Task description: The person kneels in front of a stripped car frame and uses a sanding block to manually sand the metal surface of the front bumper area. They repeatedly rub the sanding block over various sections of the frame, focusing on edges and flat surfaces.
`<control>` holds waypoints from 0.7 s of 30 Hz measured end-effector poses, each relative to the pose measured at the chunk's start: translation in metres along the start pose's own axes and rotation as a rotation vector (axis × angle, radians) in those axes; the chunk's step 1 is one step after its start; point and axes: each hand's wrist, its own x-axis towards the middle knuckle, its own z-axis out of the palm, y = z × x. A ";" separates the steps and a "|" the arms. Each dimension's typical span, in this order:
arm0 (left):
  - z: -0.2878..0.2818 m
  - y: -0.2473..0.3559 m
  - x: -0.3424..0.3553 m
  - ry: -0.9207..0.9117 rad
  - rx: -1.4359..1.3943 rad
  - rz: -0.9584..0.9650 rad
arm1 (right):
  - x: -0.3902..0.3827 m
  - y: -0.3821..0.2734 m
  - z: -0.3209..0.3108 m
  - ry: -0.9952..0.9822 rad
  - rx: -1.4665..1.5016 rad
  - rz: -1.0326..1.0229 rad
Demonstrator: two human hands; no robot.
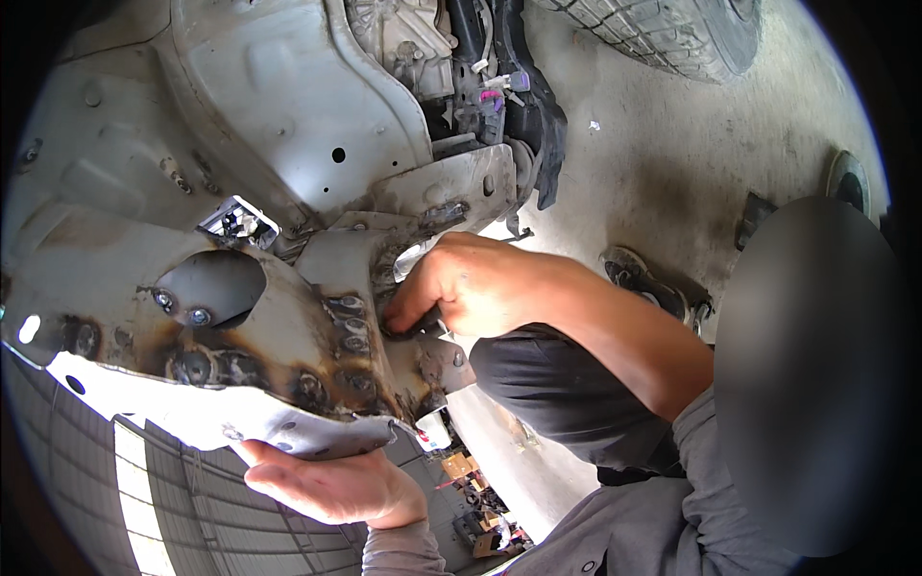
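Note:
A bare grey metal panel of a vehicle body fills the left side, with burnt weld spots and a large oval hole. My left hand is at its bright lower edge, palm against the flange; some of its fingers are hidden behind the metal. My right hand reaches in from the right with curled fingers, pressed to the scorched bracket beside the panel. Its fingertips dip into a dark gap there, and whatever they hold is hidden.
A wide sheet-metal panel rises behind, with mechanical parts and wiring connectors beside it. A tyre stands on the concrete floor. Dark trousers and a shoe show below my right arm. Boxes lie beyond.

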 end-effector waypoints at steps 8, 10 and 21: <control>0.004 0.010 0.001 -0.160 -0.151 -0.113 | -0.011 -0.010 -0.013 -0.060 -0.100 0.091; 0.007 0.009 0.000 -0.198 -0.126 -0.106 | -0.011 -0.023 -0.009 0.027 -0.245 -0.100; 0.002 0.006 0.007 -0.260 -0.030 -0.055 | -0.039 -0.068 0.007 -0.045 -0.461 -0.116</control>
